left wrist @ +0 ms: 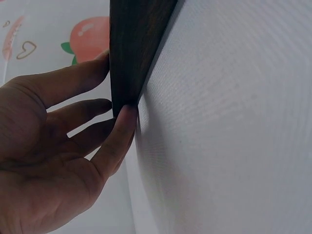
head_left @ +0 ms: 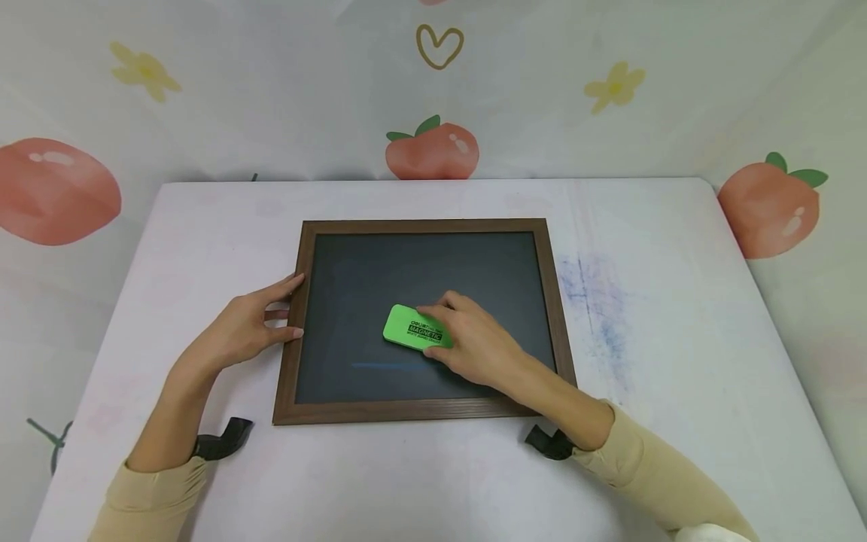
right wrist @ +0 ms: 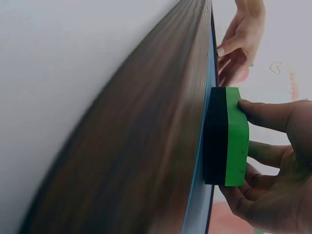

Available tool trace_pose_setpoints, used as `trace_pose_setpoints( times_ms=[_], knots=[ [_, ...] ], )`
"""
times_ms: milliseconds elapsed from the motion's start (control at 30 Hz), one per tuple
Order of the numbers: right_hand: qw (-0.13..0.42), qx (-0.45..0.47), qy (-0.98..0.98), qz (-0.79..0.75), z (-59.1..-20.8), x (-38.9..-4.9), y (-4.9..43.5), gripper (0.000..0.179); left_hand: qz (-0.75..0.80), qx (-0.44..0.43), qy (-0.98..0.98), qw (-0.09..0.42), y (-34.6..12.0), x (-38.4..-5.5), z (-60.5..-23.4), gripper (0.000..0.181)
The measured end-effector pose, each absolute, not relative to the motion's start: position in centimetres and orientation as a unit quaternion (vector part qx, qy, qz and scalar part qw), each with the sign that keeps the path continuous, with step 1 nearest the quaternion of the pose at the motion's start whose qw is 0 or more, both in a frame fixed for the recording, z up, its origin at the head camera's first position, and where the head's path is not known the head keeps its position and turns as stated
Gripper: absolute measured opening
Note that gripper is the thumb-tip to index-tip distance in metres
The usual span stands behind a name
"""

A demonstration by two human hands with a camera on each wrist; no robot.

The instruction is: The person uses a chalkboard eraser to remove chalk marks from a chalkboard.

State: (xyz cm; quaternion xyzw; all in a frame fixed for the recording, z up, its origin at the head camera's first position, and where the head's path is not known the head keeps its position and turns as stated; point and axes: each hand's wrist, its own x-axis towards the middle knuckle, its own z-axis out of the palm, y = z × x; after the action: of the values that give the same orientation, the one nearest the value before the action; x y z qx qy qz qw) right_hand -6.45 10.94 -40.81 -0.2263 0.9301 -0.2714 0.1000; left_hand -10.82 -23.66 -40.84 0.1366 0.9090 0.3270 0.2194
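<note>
A chalkboard with a dark wooden frame (head_left: 552, 301) lies flat on the white table (head_left: 677, 339). On its dark surface sits a green magnetic eraser (head_left: 411, 327) with a black felt underside (right wrist: 215, 136). My right hand (head_left: 467, 339) grips the eraser (right wrist: 236, 136) from its right side and presses it on the board. A faint blue chalk line (head_left: 389, 366) shows just below the eraser. My left hand (head_left: 250, 327) rests with straight fingers (left wrist: 114, 134) against the frame's left edge (left wrist: 134, 48).
Blue chalk smudges (head_left: 596, 301) mark the table right of the board. Black wrist-camera mounts (head_left: 220, 443) sit by both forearms. A cloth backdrop printed with peaches (head_left: 432, 150) hangs behind the table.
</note>
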Motion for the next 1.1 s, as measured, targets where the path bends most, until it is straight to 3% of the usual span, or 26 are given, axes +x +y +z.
trace_pose_setpoints(
  times_ms=[1100],
  knots=[
    [0.078, -0.147, 0.938, -0.304, -41.2, -6.2, 16.9, 0.058, 0.334, 0.144, 0.907, 0.210, -23.8, -10.8, -41.0, 0.090]
  ],
)
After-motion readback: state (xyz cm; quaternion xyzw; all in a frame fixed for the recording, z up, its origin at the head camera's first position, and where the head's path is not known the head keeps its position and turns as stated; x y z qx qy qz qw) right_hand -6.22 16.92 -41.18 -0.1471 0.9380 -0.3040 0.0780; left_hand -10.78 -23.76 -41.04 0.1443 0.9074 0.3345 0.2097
